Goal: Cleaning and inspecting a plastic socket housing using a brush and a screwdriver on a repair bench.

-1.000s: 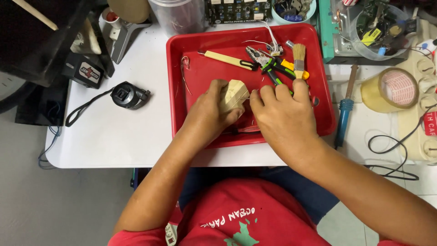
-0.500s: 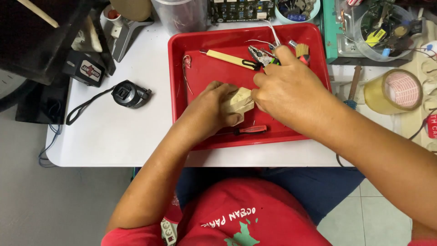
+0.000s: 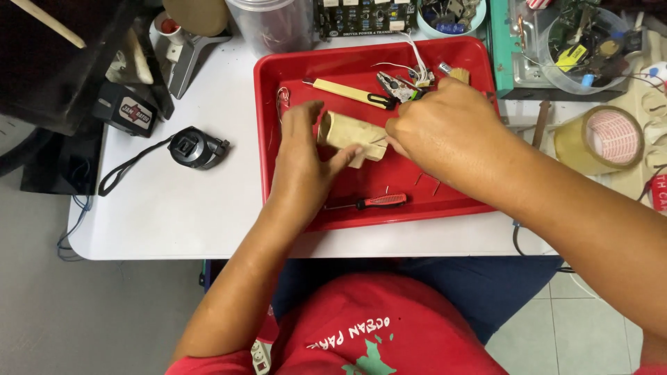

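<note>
Tan block [image 3: 349, 132], oblong, cardboard-coloured

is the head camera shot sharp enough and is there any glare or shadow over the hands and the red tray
Head view: evenly lit, mostly sharp; slight blur on the right hand; soft shadow under the left hand on the red tray; mild sheen on the tape roll.

The right hand [image 3: 445, 128] covers its own fingertips, so I cannot see what they pinch at the tan block [image 3: 351, 132]. It also hides part of the tools [image 3: 399, 87] behind it. The tape roll [image 3: 601, 139] is partly behind the right arm. The clear tub [image 3: 271, 24] is cut off by the top edge.
</note>
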